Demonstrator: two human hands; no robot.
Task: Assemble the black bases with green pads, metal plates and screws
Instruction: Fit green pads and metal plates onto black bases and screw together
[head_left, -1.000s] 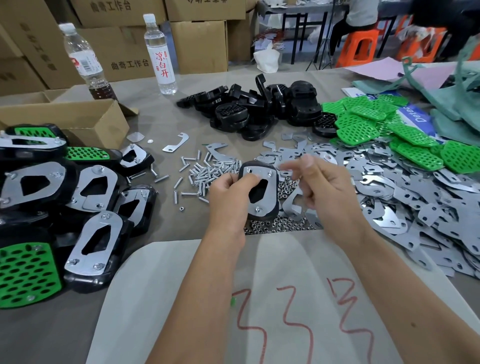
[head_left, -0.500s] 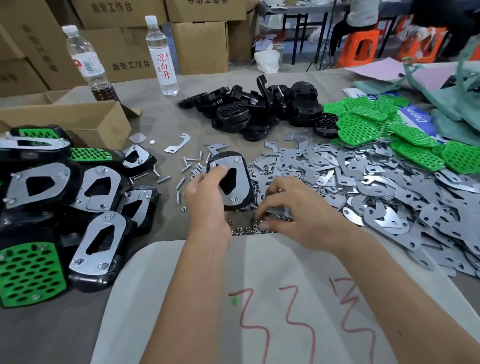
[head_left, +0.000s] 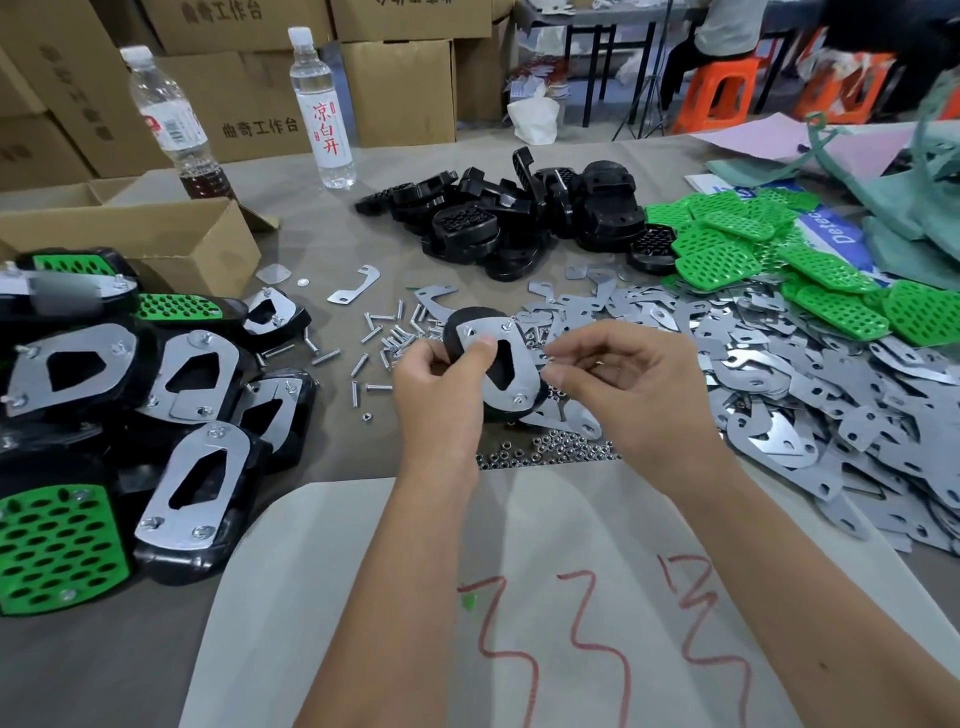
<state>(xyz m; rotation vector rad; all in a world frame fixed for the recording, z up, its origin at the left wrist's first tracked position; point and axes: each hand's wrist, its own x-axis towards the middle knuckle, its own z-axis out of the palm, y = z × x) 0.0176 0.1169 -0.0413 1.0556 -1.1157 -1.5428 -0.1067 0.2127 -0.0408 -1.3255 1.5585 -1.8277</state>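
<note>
Finished pieces (head_left: 192, 457) lie in a heap at the far left of the table, black bases with metal plates already fixed on them, so we judge that the piece in hand is at its last fastening. Loose screws (head_left: 384, 340) are scattered just to the left of our hands, and small nuts (head_left: 545, 449) lie near the paper edge below them. Our left hand (head_left: 436, 384) grips the black base (head_left: 491, 364) above the table, the thumb pressed on the metal plate (head_left: 506, 345) and the other fingers curled behind, with the wrist bent up so the plate faces us. Screw ends stand out at the plate corners. Our right hand (head_left: 628, 384) comes close from the right, thumb and forefinger pressed together as for a pinch; we cannot tell if a nut is between them. To do this step well, we should keep the thumb firmly on the plate so it does not slide, bring the small part straight onto a screw end, and turn gently at first to avoid a crooked thread. Loose plates (head_left: 779, 395) and green pads (head_left: 810, 270) wait at the right.
</note>
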